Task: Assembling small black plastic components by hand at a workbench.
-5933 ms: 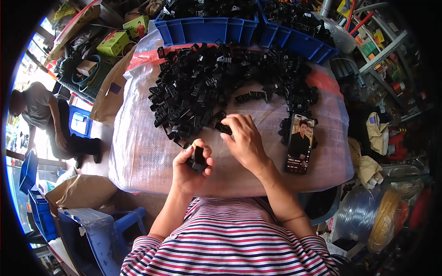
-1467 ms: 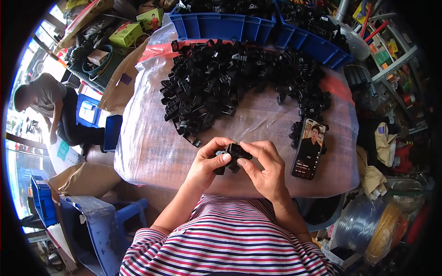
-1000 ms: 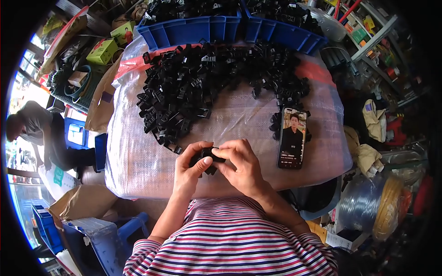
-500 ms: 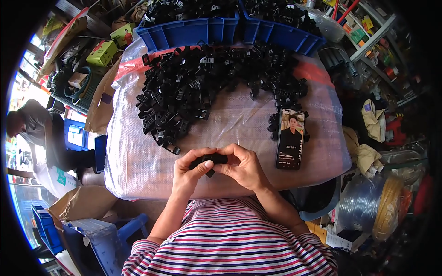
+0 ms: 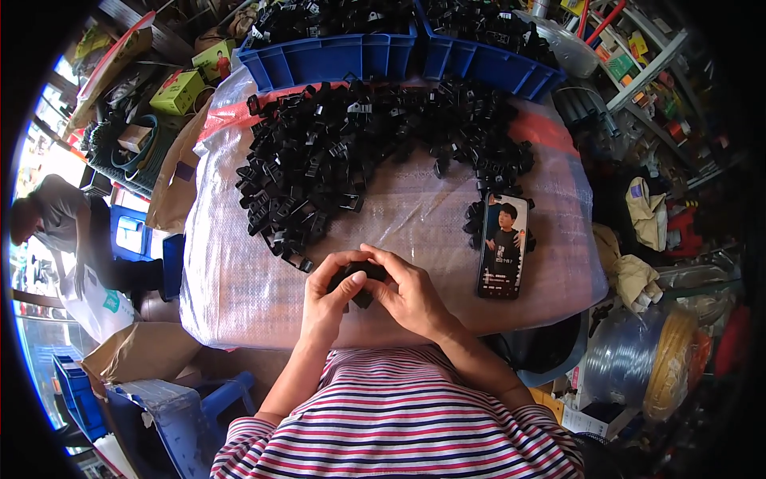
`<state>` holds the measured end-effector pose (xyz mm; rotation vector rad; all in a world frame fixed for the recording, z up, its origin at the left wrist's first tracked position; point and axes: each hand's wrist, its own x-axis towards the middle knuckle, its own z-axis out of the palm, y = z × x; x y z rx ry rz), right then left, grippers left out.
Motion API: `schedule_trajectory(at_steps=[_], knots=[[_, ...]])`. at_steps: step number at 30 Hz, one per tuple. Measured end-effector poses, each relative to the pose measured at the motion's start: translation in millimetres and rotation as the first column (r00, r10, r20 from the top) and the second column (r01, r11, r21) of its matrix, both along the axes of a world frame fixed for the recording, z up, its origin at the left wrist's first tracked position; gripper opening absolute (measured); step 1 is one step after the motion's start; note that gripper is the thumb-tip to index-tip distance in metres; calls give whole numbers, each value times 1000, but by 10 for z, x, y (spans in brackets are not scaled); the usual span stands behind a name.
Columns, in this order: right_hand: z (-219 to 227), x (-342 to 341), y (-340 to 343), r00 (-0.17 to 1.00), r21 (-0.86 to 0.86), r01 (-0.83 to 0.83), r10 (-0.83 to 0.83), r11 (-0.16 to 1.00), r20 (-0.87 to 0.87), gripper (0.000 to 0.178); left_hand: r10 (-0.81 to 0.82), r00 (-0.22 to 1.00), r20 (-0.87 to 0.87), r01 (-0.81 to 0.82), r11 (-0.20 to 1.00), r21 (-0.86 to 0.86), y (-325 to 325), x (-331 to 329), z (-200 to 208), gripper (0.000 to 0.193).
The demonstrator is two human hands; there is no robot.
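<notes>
Between my two hands is a small black plastic part (image 5: 363,297), close to the near edge of the sack-covered surface (image 5: 431,215). My left hand (image 5: 325,294) grips it with the thumb on top and the fingers curled behind. My right hand (image 5: 407,295) pinches it from the other side, fingers closed over its top. Much of the part is covered by the fingers, so its exact kind does not show. Beyond my hands lies a curved heap of similar black plastic parts (image 5: 303,176).
Two blue bins (image 5: 327,62) full of black parts stand along the far edge. A phone (image 5: 501,271) with a lit screen lies at the right. Further left a person (image 5: 60,215) bends over. Coiled tubing (image 5: 630,351) sits at the lower right, a blue stool (image 5: 171,415) at the lower left.
My right hand has shifted left, closer to my left hand, and its fingers now reach over the black part. The part looks turned between my fingers. The phone's picture has changed.
</notes>
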<state>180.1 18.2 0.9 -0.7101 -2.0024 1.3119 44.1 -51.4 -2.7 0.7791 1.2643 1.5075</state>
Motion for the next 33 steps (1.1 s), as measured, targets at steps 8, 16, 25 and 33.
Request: schedule_trajectory(at_steps=[8,16,25,33], knots=[[56,-39,5,1000,-41,-28,28,999,-5,41,10,999,-37,-9,1000,24,13,-47,32,32],[37,-63,-10,998,-60,-40,37,997,-53,38,33,996,-78,-29,998,50,12,-34,60,33],[-145,-25,-7,928,-642,-243,-20,727,-373,31,117,992,-45,-113,990,81,40,-38,123,33],[-18,-257,-207,875,-791,-297,-180,535,-450,33,217,974,-65,-209,971,111,69,85,114,35]])
